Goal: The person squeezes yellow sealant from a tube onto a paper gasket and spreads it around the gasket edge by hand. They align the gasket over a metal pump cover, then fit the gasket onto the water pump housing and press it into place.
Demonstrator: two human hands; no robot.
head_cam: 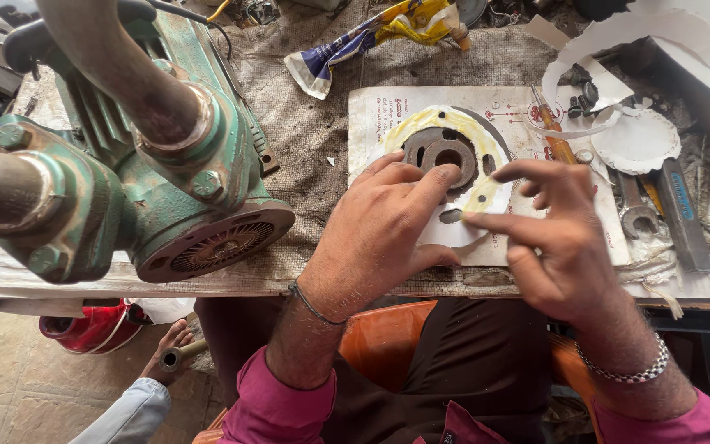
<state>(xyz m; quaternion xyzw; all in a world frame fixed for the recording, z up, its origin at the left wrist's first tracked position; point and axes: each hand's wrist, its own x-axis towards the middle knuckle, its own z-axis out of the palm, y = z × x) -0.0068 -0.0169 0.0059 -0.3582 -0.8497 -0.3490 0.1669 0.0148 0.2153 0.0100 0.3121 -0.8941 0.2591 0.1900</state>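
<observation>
Seen from above, my two hands met in the middle of the frame over a round, dark metal plate (441,156) with holes through it. It lay on a sheet of white paper (388,115) spread on the cloth-covered counter (314,131). My left hand (384,222) lay flat and spread, its fingertips pressing the plate down. My right hand (556,238) was half open, holding nothing, its forefinger stretched out to touch a yellow-smeared ring of paper gasket (486,193) just beside the plate. Judging by the yellow smear already around the plate, the coating looked partly done, while the gasket piece at my fingertip did not yet look seated. At the upper right of the frame lay cut paper scraps (638,140), a spanner (634,210) and a screwdriver with an amber handle (559,140). A green cast-iron pump body (166,164) filled the left side. At the lower left, another person's hand (170,358) in a pale sleeve held a short pipe piece.
</observation>
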